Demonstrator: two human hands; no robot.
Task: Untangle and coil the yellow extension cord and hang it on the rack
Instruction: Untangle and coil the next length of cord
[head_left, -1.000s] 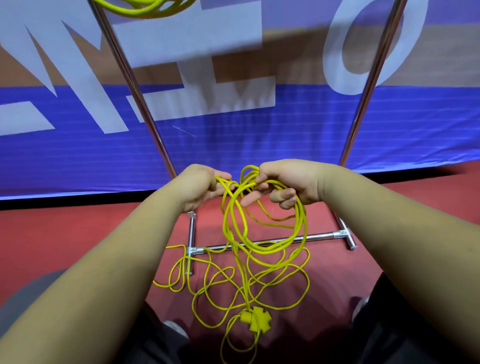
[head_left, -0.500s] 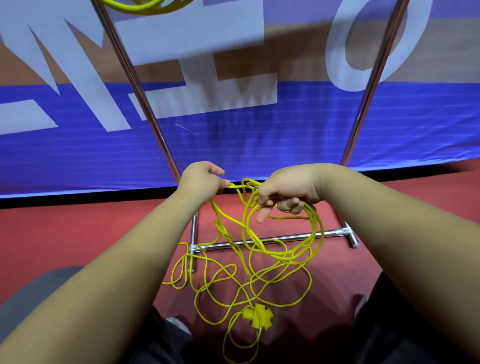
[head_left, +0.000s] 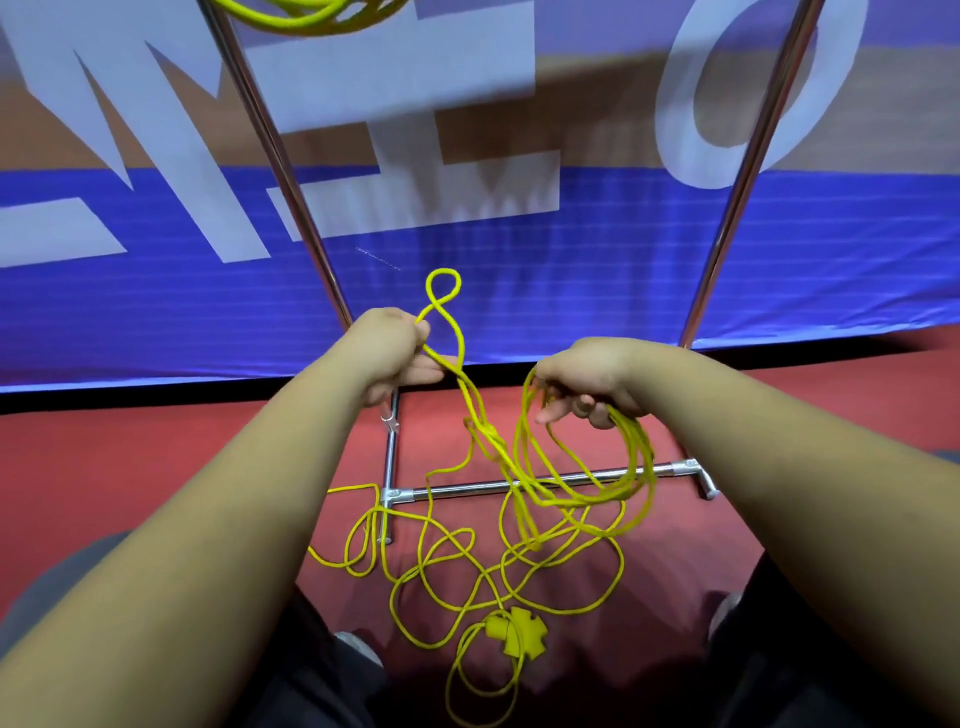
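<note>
The yellow extension cord (head_left: 566, 525) lies in tangled loops on the red floor, with its cross-shaped yellow socket (head_left: 519, 631) near my feet. My left hand (head_left: 395, 353) pinches a strand, and a small twisted loop stands up above its fingers. My right hand (head_left: 587, 379) grips several loops that hang down in front of the rack's base bar. The chrome rack (head_left: 561, 480) stands ahead, its two uprights rising left and right. Another coil of yellow cord (head_left: 306, 15) hangs at the top left of the rack.
A blue, brown and white banner (head_left: 571, 270) runs across behind the rack. The rack's left foot bar (head_left: 388, 467) points toward me beneath my left hand. My dark trouser legs and shoes (head_left: 358, 647) flank the cord pile.
My hands have moved apart. The left one has risen and pulled a strand up and to the left, forming a small loop above it. The right hand has dropped slightly with its loops.
</note>
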